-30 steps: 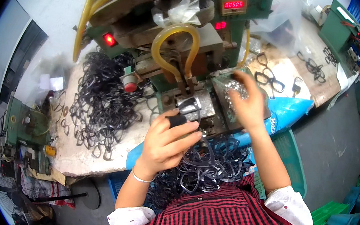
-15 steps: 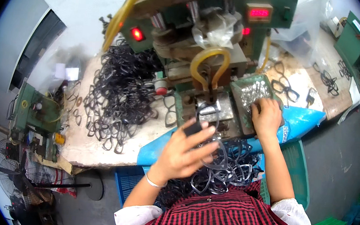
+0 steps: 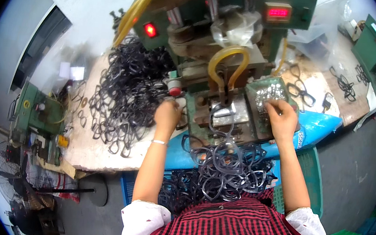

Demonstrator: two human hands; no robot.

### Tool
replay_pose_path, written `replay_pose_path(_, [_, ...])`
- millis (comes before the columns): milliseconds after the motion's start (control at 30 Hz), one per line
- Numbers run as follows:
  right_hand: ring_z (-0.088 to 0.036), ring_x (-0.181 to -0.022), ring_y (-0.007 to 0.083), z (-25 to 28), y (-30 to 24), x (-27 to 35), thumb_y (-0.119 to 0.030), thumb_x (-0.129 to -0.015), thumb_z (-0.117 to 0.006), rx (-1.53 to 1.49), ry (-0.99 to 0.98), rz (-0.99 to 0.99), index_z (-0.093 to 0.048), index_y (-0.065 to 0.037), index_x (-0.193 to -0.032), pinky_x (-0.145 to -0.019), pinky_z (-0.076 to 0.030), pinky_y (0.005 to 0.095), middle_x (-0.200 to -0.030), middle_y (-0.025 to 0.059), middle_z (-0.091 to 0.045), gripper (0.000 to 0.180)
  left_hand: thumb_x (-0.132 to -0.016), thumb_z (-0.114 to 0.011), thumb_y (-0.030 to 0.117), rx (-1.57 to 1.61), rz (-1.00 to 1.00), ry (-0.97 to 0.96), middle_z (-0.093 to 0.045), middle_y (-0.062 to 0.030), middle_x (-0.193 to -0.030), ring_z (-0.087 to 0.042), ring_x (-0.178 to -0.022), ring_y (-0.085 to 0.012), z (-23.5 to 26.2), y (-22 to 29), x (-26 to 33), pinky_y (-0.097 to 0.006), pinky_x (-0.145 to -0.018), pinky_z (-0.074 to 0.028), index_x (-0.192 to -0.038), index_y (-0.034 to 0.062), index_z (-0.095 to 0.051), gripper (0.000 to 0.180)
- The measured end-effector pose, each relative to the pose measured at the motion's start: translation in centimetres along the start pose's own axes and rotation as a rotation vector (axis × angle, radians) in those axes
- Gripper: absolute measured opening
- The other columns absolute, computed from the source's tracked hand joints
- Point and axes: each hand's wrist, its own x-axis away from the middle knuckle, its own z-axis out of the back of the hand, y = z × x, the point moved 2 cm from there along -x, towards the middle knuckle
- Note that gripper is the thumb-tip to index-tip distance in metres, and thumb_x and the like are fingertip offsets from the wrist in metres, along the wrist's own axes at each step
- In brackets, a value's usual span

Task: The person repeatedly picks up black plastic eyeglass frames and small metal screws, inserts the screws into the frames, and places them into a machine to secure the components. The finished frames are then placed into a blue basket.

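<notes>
My left hand (image 3: 168, 115) is curled closed at the right edge of a heap of black eyeglass frames (image 3: 129, 87), just below a red push button (image 3: 174, 89). Part of a frame shows beside its fingers; what they hold is hidden. My right hand (image 3: 283, 122) is over a green tray (image 3: 261, 127) of small shiny metal parts, thumb and fingertips pinched together. Anything between them is too small to name. Between my hands, a dark, see-through eyeglass frame (image 3: 222, 129) hangs from the metal fixture (image 3: 231, 115) of a green bench machine, under a looped yellow hose (image 3: 228, 52).
More frames (image 3: 223, 177) are piled in front of my apron, above a blue basket (image 3: 127, 185). Blue sheeting (image 3: 319, 128) covers the table's front edge. Another green machine (image 3: 35, 111) stands at the left, with a fan (image 3: 8, 166) below. Loose frames (image 3: 301, 92) lie beyond the tray.
My left hand has moved left from the fixture to the edge of the frame heap and closed. My right hand stays at the tray, its fingers now pinched and slightly lifted.
</notes>
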Motion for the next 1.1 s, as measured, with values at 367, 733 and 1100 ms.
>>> replay_pose_path(367, [-0.066,-0.085,0.0236,8.0,1.4,5.0,-0.004,-0.081,-0.074,-0.004,0.111,0.044,-0.074,-0.001,-0.091,-0.08,-0.051,0.0337,-0.09,0.0109,-0.071,0.011,-0.08,-0.08,0.014,0.325,-0.091,-0.276,-0.063,-0.0086,-0.066,-0.064,-0.062,-0.0155,-0.8,-3.4,3.1,-0.032,-0.057,-0.05,-0.079,0.0001,-0.062,0.023])
replay_pose_path(733, [-0.069,-0.089,0.0173,-3.5,-8.4,1.4,-0.002,-0.082,-0.072,-0.42,-0.107,0.168,-0.068,0.0,-0.105,-0.083,-0.053,0.0299,-0.093,0.0095,-0.071,0.023,-0.086,-0.075,0.013,0.329,-0.143,-0.026,-0.07,-0.0091,-0.074,-0.068,-0.066,-0.0178,-0.3,-3.0,2.3,-0.03,-0.059,-0.051,-0.086,0.0004,-0.068,0.015])
replay_pose_path(1100, [-0.066,-0.103,0.0114,-4.2,-9.4,2.1,0.004,-0.085,-0.071,-0.869,-0.261,-0.089,-0.056,0.004,-0.13,-0.096,-0.049,0.0275,-0.11,0.0096,-0.071,0.047,-0.101,-0.051,0.009,1.716,-0.4,0.432,-0.067,-0.0157,-0.106,-0.068,-0.089,-0.0259,12.8,4.3,7.0,-0.036,-0.075,-0.058,-0.114,0.0061,-0.058,0.015])
